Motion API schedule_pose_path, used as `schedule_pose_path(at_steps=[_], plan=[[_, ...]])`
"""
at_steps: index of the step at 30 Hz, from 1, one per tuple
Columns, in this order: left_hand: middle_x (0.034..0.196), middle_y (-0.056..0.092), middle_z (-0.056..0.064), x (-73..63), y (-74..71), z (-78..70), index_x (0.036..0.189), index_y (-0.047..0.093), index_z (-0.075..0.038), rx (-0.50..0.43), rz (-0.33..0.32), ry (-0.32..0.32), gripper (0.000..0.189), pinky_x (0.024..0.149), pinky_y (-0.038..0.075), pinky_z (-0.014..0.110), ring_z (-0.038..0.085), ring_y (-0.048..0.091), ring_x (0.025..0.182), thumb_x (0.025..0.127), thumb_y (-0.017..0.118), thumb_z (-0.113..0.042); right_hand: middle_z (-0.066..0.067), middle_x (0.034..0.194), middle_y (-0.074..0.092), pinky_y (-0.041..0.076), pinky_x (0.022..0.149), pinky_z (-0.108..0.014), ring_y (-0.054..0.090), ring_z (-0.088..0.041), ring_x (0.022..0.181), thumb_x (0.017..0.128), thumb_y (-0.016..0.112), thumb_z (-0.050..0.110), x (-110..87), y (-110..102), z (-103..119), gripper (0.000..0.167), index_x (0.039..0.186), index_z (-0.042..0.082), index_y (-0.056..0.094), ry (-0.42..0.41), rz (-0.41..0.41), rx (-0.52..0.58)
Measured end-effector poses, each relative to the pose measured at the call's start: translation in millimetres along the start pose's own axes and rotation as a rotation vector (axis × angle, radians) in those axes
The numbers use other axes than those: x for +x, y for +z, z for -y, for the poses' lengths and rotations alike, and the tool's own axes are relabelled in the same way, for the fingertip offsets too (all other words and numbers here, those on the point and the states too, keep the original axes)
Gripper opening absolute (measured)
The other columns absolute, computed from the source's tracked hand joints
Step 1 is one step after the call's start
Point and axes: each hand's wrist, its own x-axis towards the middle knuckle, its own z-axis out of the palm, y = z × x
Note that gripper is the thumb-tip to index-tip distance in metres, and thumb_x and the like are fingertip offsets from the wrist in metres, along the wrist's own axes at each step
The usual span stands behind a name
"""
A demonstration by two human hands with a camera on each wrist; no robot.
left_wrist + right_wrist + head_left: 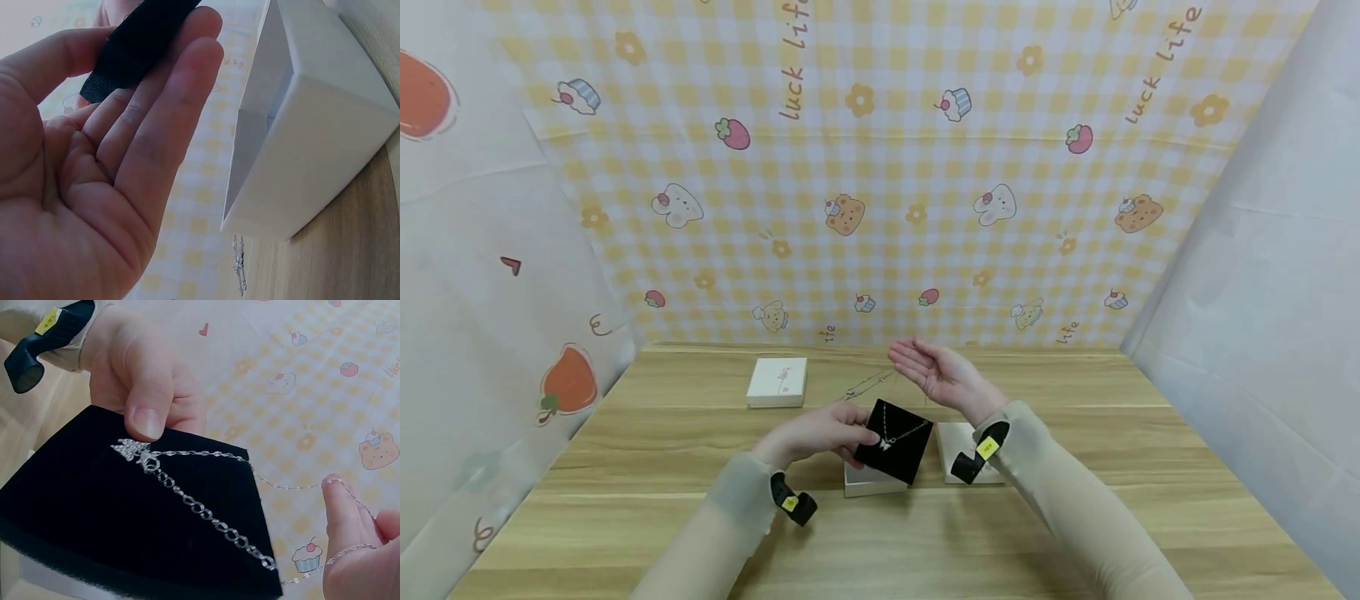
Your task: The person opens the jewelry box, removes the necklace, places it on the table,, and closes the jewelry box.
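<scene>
My left hand (820,432) pinches a black square jewelry pad (898,458), thumb on top close to a silver butterfly pendant (130,450). The pad is tilted above an open white box (874,485). A thin silver necklace (209,519) lies across the pad, and its chain runs off the edge to my right hand (943,379). That hand is raised behind the pad with fingers straight and together, the chain looped over them in the right wrist view. The underside of the pad is dark in the left wrist view, with fingers below it.
A white box lid (951,458) lies beside the open box, partly under my right wrist. Further back at left stands a white box with a pink print (777,379). Another chain (867,385) lies on the wooden table (677,467) behind my left hand. A checked cloth (880,167) hangs behind.
</scene>
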Motion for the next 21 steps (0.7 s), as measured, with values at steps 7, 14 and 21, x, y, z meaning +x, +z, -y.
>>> schedule_pose_path(at_steps=[7,14,21], plan=[[0.105,0.069,0.016,0.3,0.3,-0.3,0.124,0.055,0.009,0.004,-0.003,-0.001,0.032,0.074,0.057,0.04,0.022,0.068,0.086,0.097,0.051,-0.008,-0.02,0.098,0.07,0.046,0.097,-0.033,0.069,-0.027,0.092,0.106,0.035,0.011,-4.9,4.6,6.1,0.029,0.126,-0.006,0.046,0.005,0.0,0.011],[0.105,0.069,0.016,1.0,0.6,0.8,0.124,0.055,0.009,0.007,-0.007,-0.001,0.032,0.074,0.057,0.039,0.022,0.068,0.088,0.097,0.051,-0.008,-0.024,0.134,0.051,0.045,0.098,-0.035,0.054,-0.032,0.121,0.106,0.031,0.012,-7.8,9.0,12.7,0.032,0.135,0.0,0.035,0.02,-0.048,0.03],[0.106,0.068,0.017,1.1,2.2,-0.6,0.125,0.054,0.009,0.003,-0.005,-0.009,0.033,0.074,0.057,0.038,0.024,0.068,0.089,0.097,0.052,-0.009,-0.021,0.152,0.029,0.043,0.101,-0.035,0.034,-0.031,0.137,0.107,0.027,0.014,-12.7,12.7,16.0,0.039,0.143,0.001,0.027,0.027,-0.04,0.04]])
